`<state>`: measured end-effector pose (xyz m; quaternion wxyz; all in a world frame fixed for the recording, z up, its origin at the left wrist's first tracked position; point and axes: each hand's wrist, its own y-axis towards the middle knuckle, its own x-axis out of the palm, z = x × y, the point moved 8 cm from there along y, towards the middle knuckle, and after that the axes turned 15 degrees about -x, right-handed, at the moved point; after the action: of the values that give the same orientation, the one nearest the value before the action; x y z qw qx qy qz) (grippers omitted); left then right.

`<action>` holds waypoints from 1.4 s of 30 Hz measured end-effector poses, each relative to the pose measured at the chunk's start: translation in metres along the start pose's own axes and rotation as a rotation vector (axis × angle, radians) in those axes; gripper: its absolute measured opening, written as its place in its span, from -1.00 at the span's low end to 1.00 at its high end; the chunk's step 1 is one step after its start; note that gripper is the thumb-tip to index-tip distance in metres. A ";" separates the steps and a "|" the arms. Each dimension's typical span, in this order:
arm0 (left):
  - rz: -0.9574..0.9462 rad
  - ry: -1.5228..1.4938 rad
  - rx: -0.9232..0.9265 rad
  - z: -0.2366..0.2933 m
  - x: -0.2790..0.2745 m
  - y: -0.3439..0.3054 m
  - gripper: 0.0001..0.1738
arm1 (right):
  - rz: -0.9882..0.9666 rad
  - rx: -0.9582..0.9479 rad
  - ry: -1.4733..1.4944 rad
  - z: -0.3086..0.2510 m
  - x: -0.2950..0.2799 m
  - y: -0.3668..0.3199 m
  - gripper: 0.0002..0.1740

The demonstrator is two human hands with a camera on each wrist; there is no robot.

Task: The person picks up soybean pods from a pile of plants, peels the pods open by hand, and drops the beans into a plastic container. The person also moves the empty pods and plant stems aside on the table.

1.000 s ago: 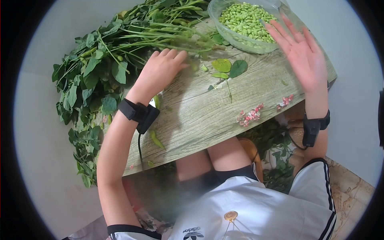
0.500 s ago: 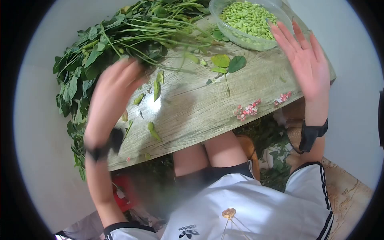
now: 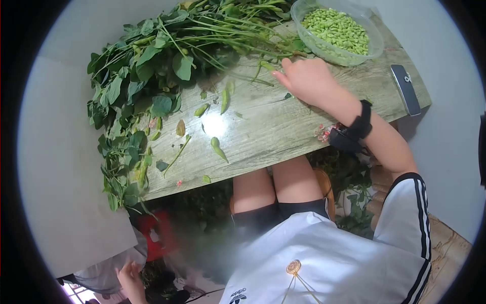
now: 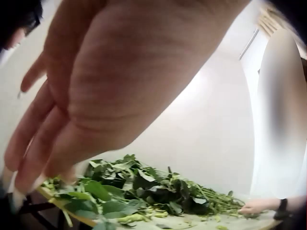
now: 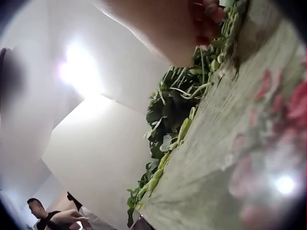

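Right hand (image 3: 304, 78) at stalk pile (image 3: 167, 55), desk's (image 3: 263, 131) far edge, fingers' grip indiscernible; left hand (image 4: 120, 72) fingers released. Bowl (image 3: 377, 48) part-filled with beans (image 3: 336, 30); most stalks apparently remain unstripped.

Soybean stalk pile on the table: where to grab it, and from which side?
Grip the bare stems, not the leafy tops. The stem ends point toward the bowl, so it is probably best to come from that side, where the right hand lies, and wrap the fingers across the stalks from above.
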<state>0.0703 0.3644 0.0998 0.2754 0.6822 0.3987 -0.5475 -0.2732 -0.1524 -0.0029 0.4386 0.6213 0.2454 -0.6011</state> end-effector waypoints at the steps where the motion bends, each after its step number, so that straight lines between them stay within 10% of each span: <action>1: 0.001 -0.005 0.011 0.020 -0.008 0.005 -0.55 | -0.002 0.008 -0.008 0.001 0.004 0.002 -0.58; 4: 0.411 0.790 0.461 0.092 -0.022 -0.005 -0.43 | -0.048 -0.081 -0.052 -0.002 0.016 0.007 -0.59; 6: 0.012 0.066 0.475 0.072 -0.013 0.013 -0.41 | -0.049 -0.184 -0.069 -0.009 0.019 0.008 -0.62; 7: -0.146 -0.683 0.010 0.089 -0.032 0.020 -0.49 | -0.052 -0.185 -0.075 -0.008 0.017 0.009 -0.62; 11: 0.028 -0.514 0.310 0.151 -0.043 0.026 0.04 | -0.146 -0.193 -0.055 -0.010 0.001 0.005 -0.69; 13: -0.232 -0.798 0.284 0.162 -0.033 0.038 0.03 | -0.134 -0.003 0.097 0.007 -0.027 -0.001 -0.66; 18: -0.269 -0.660 0.311 0.161 -0.022 0.066 -0.05 | 0.181 0.443 0.000 0.116 -0.086 -0.059 -0.49; 21: -0.200 -0.727 0.308 0.143 -0.015 0.078 -0.17 | 0.043 0.611 0.022 0.170 -0.087 -0.083 -0.31; 26: -0.012 -0.367 0.369 0.081 -0.005 0.078 -0.56 | 0.030 0.546 -0.065 0.284 -0.072 -0.120 -0.26; 42: -0.100 -0.591 -0.022 -0.049 0.088 0.019 -0.58 | 0.057 0.437 -0.181 0.158 -0.126 -0.046 -0.36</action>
<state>0.1198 0.4157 0.0258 0.3595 0.4697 0.3402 -0.7310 -0.4152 -0.2340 0.1242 0.3307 0.6519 0.0517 -0.6805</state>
